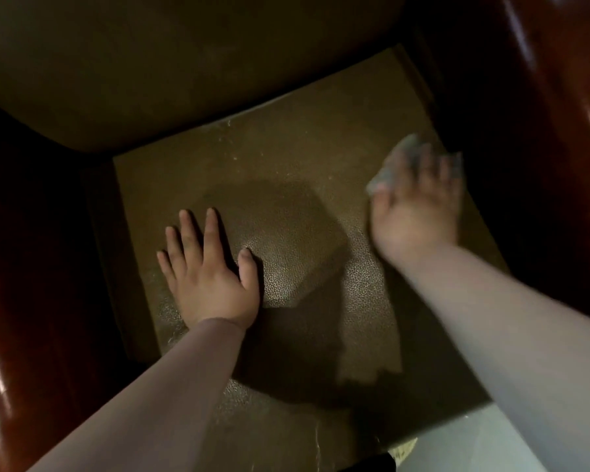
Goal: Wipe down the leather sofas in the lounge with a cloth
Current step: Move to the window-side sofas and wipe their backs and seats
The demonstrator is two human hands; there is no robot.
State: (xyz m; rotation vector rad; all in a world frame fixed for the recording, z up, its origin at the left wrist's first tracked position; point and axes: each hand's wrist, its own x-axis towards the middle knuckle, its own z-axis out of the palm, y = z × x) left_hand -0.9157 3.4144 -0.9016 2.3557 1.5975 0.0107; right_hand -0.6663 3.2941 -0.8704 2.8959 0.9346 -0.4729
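My right hand, at two o'clock on the seat cushion, bunches the soft, limp cloth under curled fingers, while my left hand lies flat, fingers apart.

**Room on the seat, walls on three sides**

The middle of the seat cushion is open between my left hand and my right hand. At 12 o'clock the backrest rises and closes the way. At 9 o'clock the glossy wooden armrest stands close beside the cushion. At 3 o'clock the other armrest blocks, just beside my right hand.
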